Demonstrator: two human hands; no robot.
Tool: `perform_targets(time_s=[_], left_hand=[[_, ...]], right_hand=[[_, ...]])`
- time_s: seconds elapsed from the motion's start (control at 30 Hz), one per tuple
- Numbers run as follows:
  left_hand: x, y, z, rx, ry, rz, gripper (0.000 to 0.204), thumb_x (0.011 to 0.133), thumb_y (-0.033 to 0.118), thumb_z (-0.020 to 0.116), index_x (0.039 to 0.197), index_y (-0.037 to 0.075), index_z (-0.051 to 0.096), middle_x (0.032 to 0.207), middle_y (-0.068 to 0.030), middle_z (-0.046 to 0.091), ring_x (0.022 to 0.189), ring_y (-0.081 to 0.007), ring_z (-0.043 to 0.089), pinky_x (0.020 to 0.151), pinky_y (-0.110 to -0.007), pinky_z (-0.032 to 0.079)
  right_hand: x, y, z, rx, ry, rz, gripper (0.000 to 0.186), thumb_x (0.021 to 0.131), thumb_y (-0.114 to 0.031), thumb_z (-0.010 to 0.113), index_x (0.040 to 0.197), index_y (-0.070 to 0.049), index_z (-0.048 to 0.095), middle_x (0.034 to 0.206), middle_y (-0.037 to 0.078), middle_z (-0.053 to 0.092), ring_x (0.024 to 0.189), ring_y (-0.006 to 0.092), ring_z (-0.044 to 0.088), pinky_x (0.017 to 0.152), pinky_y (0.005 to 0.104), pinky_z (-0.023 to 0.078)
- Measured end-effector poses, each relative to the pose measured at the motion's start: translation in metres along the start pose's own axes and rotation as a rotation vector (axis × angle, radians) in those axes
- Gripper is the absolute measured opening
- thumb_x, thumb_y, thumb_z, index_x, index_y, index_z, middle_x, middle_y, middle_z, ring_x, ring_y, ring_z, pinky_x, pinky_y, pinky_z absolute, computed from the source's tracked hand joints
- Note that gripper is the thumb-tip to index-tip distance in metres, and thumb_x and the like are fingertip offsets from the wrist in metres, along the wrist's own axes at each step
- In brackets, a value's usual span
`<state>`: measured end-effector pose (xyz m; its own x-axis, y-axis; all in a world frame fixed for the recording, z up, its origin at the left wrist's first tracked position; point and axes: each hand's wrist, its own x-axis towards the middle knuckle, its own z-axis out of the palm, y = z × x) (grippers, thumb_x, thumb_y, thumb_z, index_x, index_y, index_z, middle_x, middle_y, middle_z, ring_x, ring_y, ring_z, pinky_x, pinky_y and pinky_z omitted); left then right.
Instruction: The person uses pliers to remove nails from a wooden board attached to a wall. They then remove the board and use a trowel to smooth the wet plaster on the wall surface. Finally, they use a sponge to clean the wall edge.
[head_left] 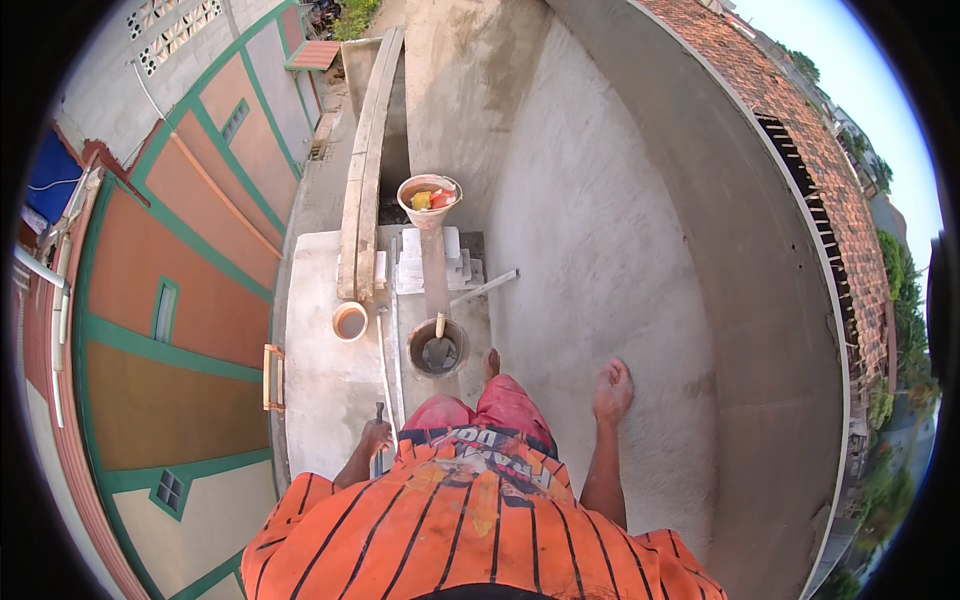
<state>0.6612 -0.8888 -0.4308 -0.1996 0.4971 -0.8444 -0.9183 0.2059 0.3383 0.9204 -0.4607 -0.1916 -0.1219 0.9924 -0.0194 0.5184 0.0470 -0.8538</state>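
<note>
My left hand (376, 437) hangs low beside my shorts, closed round a slim dark-handled tool (379, 411) whose lower part looks flat and grey; its exact kind is unclear. My right hand (613, 390) is raised in front of the plastered wall (610, 230), its fingers curled in and nothing visible in them. Whether it touches the wall I cannot tell. Just ahead of my feet stands a dark bucket (414, 357) with grey mortar in it. A trowel (440, 326) rests in that bucket with its handle up.
Farther ahead, a pale bucket (430, 217) holds red and yellow items. A small tub (350, 334) of brownish liquid stands left, near long planks (365, 190). White blocks (410, 270) are stacked ahead. Long straight bars (395, 350) lie nearby. A wooden frame piece (272, 378) sits at the left edge.
</note>
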Motion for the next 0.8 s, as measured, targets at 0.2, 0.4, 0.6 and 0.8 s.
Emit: perform_targets(time_s=[0.2, 0.4, 0.6, 0.8], left_hand=[[0.011, -0.028, -0.047, -0.009, 0.073, 0.063, 0.018, 0.083, 0.015, 0.049, 0.065, 0.01, 0.047, 0.053, 0.0003, 0.041, 0.041, -0.0128, 0.041, 0.036, -0.027, 0.028], [-0.012, -0.045, -0.042, 0.13, 0.367, 0.174, 0.015, 0.084, 0.015, 0.05, 0.071, 0.008, 0.048, 0.055, -0.0014, 0.043, 0.042, -0.0138, 0.044, 0.036, -0.026, 0.029], [0.011, -0.117, -0.086, -0.16, 0.11, 0.154, 0.02, 0.087, 0.024, 0.052, 0.08, 0.006, 0.051, 0.057, -0.003, 0.045, 0.042, -0.0157, 0.044, 0.036, -0.029, 0.033], [0.017, -0.148, -0.064, -0.117, 0.232, 0.229, 0.022, 0.087, 0.027, 0.051, 0.082, 0.006, 0.051, 0.058, -0.0034, 0.045, 0.043, -0.0159, 0.044, 0.037, -0.03, 0.034]], right_hand=[[-0.005, -0.008, 0.009, -0.078, 0.018, -0.016, 0.038, 0.083, -0.007, 0.055, 0.121, -0.002, 0.054, 0.114, 0.018, 0.062, 0.109, 0.0266, 0.059, 0.092, 0.0349, 0.045], [0.001, -0.014, 0.03, -0.198, -0.121, -0.171, 0.035, 0.084, -0.009, 0.056, 0.118, -0.003, 0.057, 0.114, 0.016, 0.062, 0.108, 0.0257, 0.059, 0.092, 0.0356, 0.044], [0.026, -0.07, 0.058, -0.195, -0.176, -0.328, 0.032, 0.086, -0.011, 0.057, 0.117, -0.004, 0.058, 0.111, 0.014, 0.063, 0.103, 0.0235, 0.061, 0.09, 0.0339, 0.046], [0.066, -0.102, 0.081, -0.063, -0.19, -0.494, 0.029, 0.087, -0.014, 0.056, 0.115, -0.006, 0.06, 0.107, 0.01, 0.065, 0.101, 0.0213, 0.061, 0.088, 0.0335, 0.047]])
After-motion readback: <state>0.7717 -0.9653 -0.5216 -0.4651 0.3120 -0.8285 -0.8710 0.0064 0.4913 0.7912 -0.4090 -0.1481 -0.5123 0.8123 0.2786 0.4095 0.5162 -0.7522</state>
